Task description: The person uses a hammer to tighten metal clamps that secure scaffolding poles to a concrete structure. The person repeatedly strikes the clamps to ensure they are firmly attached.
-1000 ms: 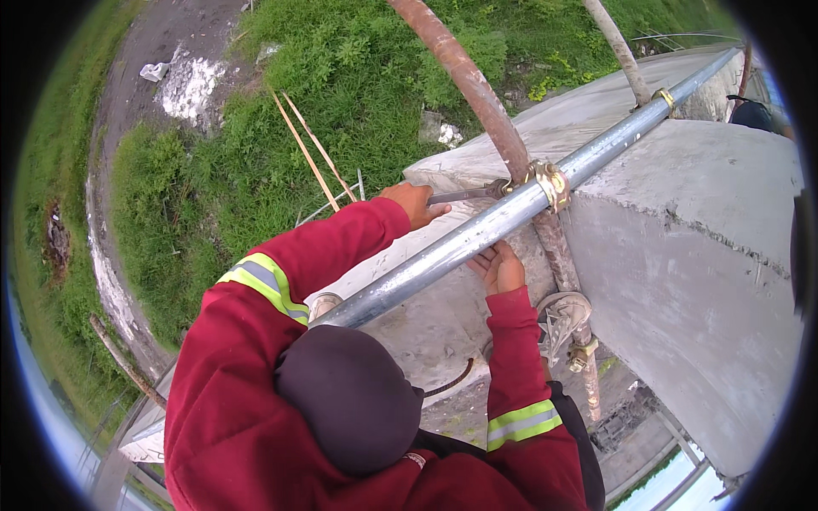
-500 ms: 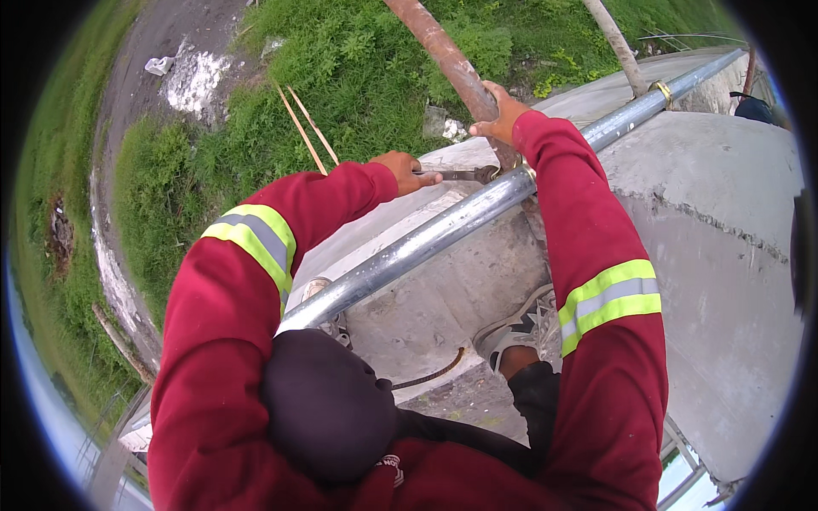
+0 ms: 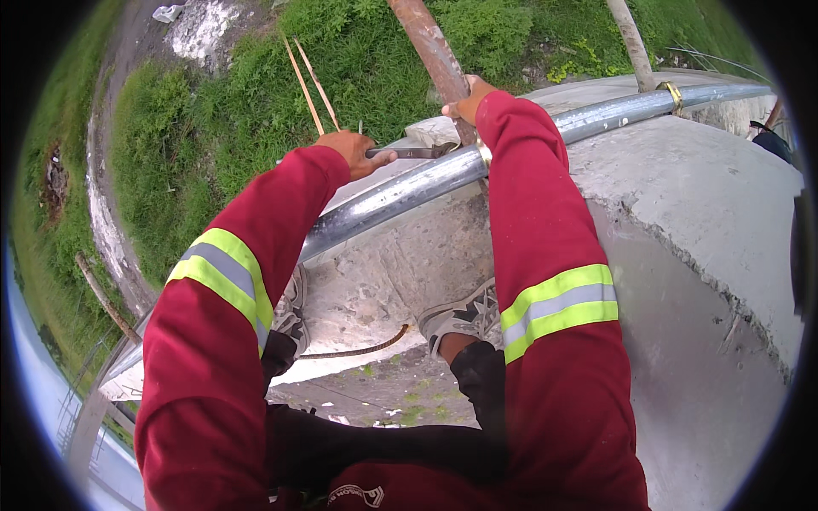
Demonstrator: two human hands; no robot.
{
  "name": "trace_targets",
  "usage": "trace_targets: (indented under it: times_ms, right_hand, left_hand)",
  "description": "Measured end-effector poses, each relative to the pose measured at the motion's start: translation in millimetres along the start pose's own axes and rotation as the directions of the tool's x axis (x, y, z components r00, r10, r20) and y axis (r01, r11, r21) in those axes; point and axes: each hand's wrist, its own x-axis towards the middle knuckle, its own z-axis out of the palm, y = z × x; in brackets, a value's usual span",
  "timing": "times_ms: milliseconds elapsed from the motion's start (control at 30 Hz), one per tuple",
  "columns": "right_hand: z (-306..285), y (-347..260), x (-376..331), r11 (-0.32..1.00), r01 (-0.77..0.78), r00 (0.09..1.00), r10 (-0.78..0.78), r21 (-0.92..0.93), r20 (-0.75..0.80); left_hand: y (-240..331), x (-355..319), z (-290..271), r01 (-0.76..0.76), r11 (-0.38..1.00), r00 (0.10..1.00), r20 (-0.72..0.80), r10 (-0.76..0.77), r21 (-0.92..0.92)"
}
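Observation:
My left hand (image 3: 351, 152) is closed around the handle of a wrench (image 3: 411, 153). The wrench's far end meets the spot where a rusty brown pole (image 3: 433, 51) crosses a galvanized steel pipe (image 3: 400, 192). A brass-coloured clamp (image 3: 485, 153) sits at that crossing, partly hidden by my right sleeve. Higher up, my right hand (image 3: 470, 100) grips the rusty pole just above the joint. Farther right along the pipe, a second clamp (image 3: 674, 99) lies beside a paler pole (image 3: 632, 47).
My shoes (image 3: 461, 319) stand on a concrete ledge (image 3: 388, 281) behind the pipe. A bent rebar (image 3: 366, 350) juts out near them. Broad concrete (image 3: 682, 187) fills the right side. Far below lie grass (image 3: 221, 145), two thin wooden strips (image 3: 308, 81) and a dirt track (image 3: 115, 128).
The view has shifted, so the pipe and both hands appear farther left and slightly higher. A dark rounded shape has left the lower middle. Both hands keep their grips.

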Motion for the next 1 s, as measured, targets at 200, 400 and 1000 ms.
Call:
trace_targets:
  times_ms: [200,400,1000]
  right_hand:
    - [-5.0,3.6,-7.1,0.987,0.043,0.995,-0.056,0.156,0.083]
    - [-11.3,-8.2,-20.4,0.971,0.087,0.994,-0.099,0.221,0.047]
    - [-17.8,-8.4,-21.4,0.983,0.049,0.991,-0.07,0.175,0.117]
  left_hand:
    - [-23.9,53.6,-26.4,-0.233,0.951,0.972,0.013,0.235,0.202]
    - [-5.7,88.2,-75.0,-0.338,0.836,0.908,-0.086,0.411,0.432]
    - [-4.4,4.9,14.6,0.207,0.968,0.977,0.085,-0.197,-0.14]
